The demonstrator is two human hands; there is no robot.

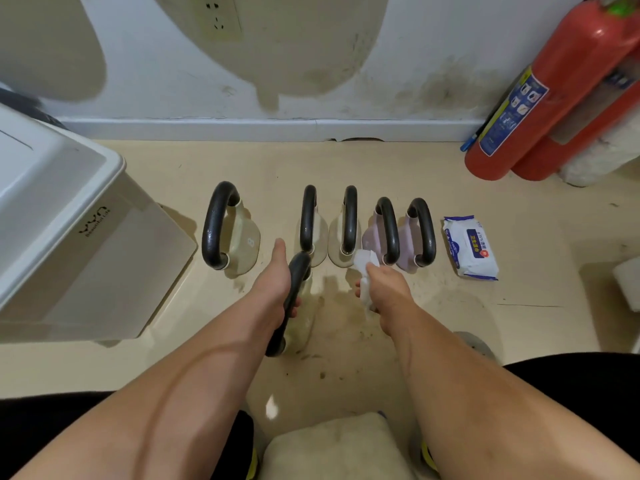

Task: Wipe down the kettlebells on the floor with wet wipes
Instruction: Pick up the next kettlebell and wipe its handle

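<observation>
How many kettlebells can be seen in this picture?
6. Five stand in a row: a large pale kettlebell leftmost, two pale kettlebells in the middle, two lilac kettlebells rightmost. The left hand grips the sixth kettlebell in front.

Lighting: we recorded even indoor light, moderately bright, falling from behind us. Shadows: large soft shapes on the wall; a fainter patch on the floor near its middle. Glare: one small white spot low on the floor; sheen on the kettlebell handles and fire extinguisher. Distortion: we noted the skirting board bowing. Focus: soft throughout, softest at the corners.
</observation>
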